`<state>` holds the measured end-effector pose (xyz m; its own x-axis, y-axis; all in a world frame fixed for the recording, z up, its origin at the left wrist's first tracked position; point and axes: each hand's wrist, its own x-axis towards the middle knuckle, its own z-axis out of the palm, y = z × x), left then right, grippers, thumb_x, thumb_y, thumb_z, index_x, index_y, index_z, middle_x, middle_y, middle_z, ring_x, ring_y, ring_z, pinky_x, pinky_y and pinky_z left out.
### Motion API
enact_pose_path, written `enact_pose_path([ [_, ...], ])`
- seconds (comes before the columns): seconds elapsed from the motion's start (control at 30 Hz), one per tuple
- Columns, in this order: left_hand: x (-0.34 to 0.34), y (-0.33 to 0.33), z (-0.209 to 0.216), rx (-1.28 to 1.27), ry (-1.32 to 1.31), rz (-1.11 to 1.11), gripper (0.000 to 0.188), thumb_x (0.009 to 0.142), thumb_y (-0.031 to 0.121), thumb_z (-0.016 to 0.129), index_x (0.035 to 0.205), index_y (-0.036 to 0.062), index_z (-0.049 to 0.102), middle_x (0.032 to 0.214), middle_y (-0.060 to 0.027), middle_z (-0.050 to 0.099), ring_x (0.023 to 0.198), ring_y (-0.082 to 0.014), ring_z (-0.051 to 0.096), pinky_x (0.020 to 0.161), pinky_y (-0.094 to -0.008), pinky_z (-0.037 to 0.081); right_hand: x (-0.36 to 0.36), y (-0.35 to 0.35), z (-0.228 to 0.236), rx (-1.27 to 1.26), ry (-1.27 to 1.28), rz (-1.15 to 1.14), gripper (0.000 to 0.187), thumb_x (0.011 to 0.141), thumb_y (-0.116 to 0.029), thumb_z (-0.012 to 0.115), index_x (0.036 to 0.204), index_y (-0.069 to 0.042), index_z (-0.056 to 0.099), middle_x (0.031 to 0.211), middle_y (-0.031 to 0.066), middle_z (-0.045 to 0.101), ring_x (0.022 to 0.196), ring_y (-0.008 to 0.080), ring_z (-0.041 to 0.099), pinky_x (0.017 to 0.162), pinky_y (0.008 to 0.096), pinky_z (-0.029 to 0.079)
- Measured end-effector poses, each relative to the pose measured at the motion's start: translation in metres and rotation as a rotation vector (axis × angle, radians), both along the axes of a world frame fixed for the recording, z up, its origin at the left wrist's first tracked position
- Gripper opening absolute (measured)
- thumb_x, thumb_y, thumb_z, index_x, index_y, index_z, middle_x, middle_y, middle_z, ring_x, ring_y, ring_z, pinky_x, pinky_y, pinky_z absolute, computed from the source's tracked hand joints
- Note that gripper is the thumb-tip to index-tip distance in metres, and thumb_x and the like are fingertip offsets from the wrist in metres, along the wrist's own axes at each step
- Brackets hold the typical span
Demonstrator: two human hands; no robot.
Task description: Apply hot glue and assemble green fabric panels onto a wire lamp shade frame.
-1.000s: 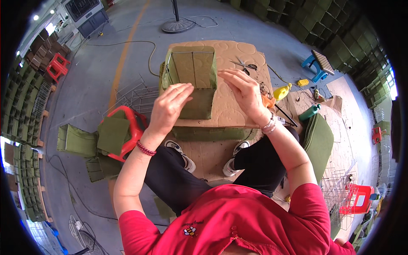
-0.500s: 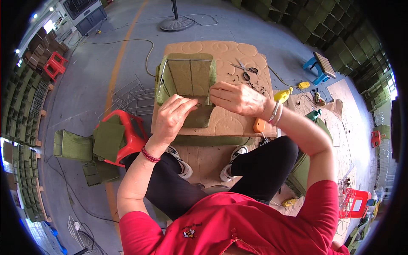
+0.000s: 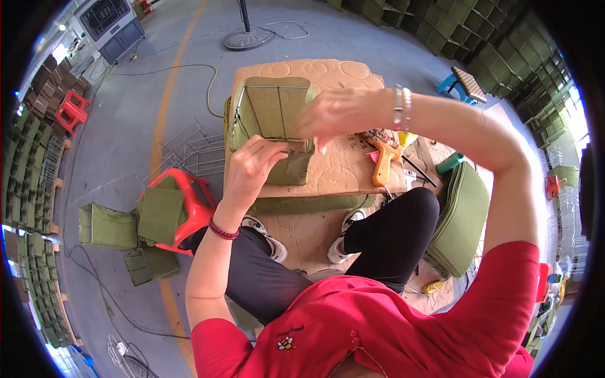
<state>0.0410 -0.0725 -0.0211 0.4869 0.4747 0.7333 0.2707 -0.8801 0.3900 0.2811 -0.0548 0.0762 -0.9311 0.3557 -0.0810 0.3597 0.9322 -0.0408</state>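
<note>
One green box sits on the cardboard-topped table, its wire-edged opening facing up and toward the person; its long axis appears to run straight away from the person.

The left hand comes in from the near left, its grip pinched together on the box's near part, so most of the box lies beyond the fingertips. The right hand is over the box's right side, blurred; whether its grip is apart or together, or touching the box, I cannot tell.

One orange-handled tool lies right of the box, near the table's edge, and one green bottle is farther right, above a stack of green sheets. Two bracelets circle the right wrist, one red bead bracelet the left.
</note>
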Motion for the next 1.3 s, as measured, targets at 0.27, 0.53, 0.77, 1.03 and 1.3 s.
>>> enact_pose_path([
  [0.27, -0.001, -0.003, 0.001, -0.051, -0.060, -0.019, 0.027, 0.072, -0.005, 0.079, 0.097, 0.0033, 0.072, 0.081, -0.0072, 0.069, 0.075, -0.0226, 0.064, 0.065, -0.0339, 0.052, 0.040, -0.046, -0.049, 0.362, 0.501, -0.238, 0.041, 0.081, -0.005, 0.062, 0.122, 0.001, 0.060, 0.122, 0.0152, 0.062, 0.116, 0.0301, 0.060, 0.095, 0.0379, 0.054],
  [0.53, 0.005, 0.000, -0.003, -0.041, -0.045, -0.031, 0.029, 0.070, -0.006, 0.079, 0.096, 0.0025, 0.071, 0.083, -0.0076, 0.069, 0.075, -0.0237, 0.064, 0.066, -0.0346, 0.051, 0.029, -0.018, -0.052, 0.359, 0.293, -0.096, 0.030, 0.079, -0.009, 0.060, 0.107, 0.005, 0.061, 0.114, 0.0170, 0.062, 0.114, 0.0308, 0.060, 0.093, 0.0370, 0.054],
  [0.77, 0.008, 0.004, 0.009, -0.071, 0.024, -0.014, 0.017, 0.074, 0.002, 0.077, 0.090, -0.0006, 0.070, 0.079, -0.0097, 0.068, 0.073, -0.0257, 0.063, 0.064, -0.0355, 0.050, 0.003, 0.008, -0.006, 0.448, -0.433, 0.095, 0.006, 0.079, -0.010, 0.064, 0.083, -0.006, 0.064, 0.082, 0.0040, 0.068, 0.082, 0.0209, 0.070, 0.067, 0.0332, 0.058],
  [1.03, 0.038, -0.003, 0.008, -0.033, -0.049, 0.092, 0.017, 0.082, 0.003, 0.071, 0.098, -0.0011, 0.070, 0.082, -0.0150, 0.069, 0.074, -0.0300, 0.065, 0.065, -0.0383, 0.052, 0.040, -0.038, -0.017, 0.516, 0.309, -0.147, 0.038, 0.080, -0.007, 0.062, 0.116, 0.002, 0.062, 0.117, 0.0195, 0.065, 0.111, 0.0322, 0.064, 0.091, 0.0378, 0.056],
  [1.3, 0.061, -0.011, 0.004, -0.013, -0.240, 0.140, 0.030, 0.086, -0.004, 0.066, 0.116, 0.0005, 0.066, 0.097, -0.0153, 0.070, 0.087, -0.0284, 0.068, 0.075, -0.0374, 0.056, 0.011, -0.066, -0.086, 0.406, 0.626, -0.469, 0.040, 0.081, -0.004, 0.058, 0.120, 0.005, 0.056, 0.114, 0.0189, 0.063, 0.108, 0.0333, 0.062, 0.093, 0.0403, 0.052],
])
